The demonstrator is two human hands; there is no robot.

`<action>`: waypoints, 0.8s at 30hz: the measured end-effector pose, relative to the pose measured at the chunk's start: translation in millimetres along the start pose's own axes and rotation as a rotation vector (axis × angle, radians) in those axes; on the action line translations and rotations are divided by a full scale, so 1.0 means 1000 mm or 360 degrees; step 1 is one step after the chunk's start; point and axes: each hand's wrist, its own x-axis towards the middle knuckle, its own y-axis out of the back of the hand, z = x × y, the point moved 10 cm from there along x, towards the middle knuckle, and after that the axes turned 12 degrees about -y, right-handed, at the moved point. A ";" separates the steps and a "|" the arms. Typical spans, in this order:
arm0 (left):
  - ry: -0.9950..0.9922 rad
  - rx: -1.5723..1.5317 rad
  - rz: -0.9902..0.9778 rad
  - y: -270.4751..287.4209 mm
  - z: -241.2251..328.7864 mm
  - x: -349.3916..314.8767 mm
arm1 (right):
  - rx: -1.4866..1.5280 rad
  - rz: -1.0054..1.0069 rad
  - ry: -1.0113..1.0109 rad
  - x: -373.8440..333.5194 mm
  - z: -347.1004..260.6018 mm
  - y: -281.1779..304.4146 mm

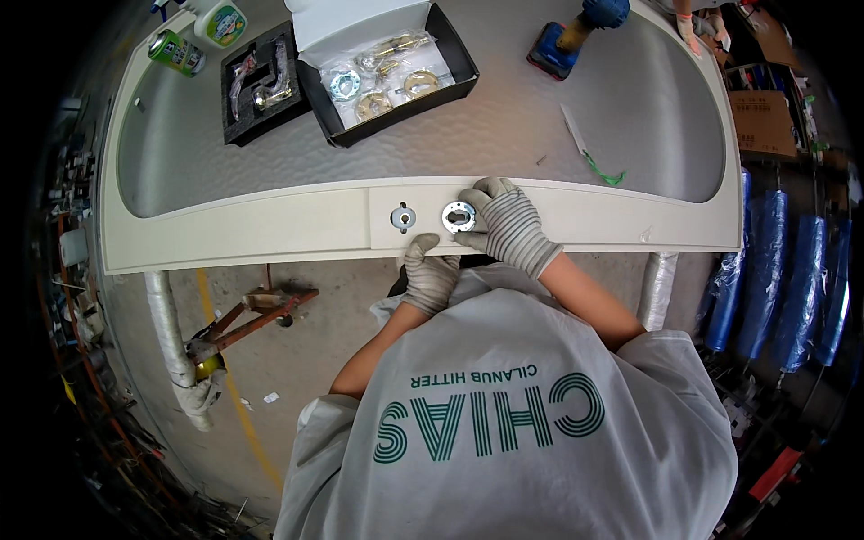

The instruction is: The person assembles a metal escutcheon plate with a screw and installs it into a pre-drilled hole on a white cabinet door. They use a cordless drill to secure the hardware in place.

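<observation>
A white-framed door [297,216] with a textured glass panel lies flat before me. On its near rail sits a round silver lock rosette [446,215] with a keyhole-shaped opening. My right hand [515,223], in a striped grey work glove, closes thumb and fingers around the rosette's right side. A lock hole with a metal plate [403,218] shows to the left of it. My left hand [430,274], gloved alike, is curled at the rail's near edge below the rosette, its thumb on top. Some of its fingertips are hidden.
On the glass lie an open box of lock parts [400,117], a black foam tray with handle parts [236,126], a spray can [176,54], a white bottle [220,24], a blue cordless drill [562,45] and a green-tied strip [573,130]. Another person's hands [702,31] show far right.
</observation>
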 end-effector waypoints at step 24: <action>0.0077 0.0086 -0.0118 -0.046 -0.002 -0.017 | 0.0242 0.0118 0.0048 -0.001 0.011 0.000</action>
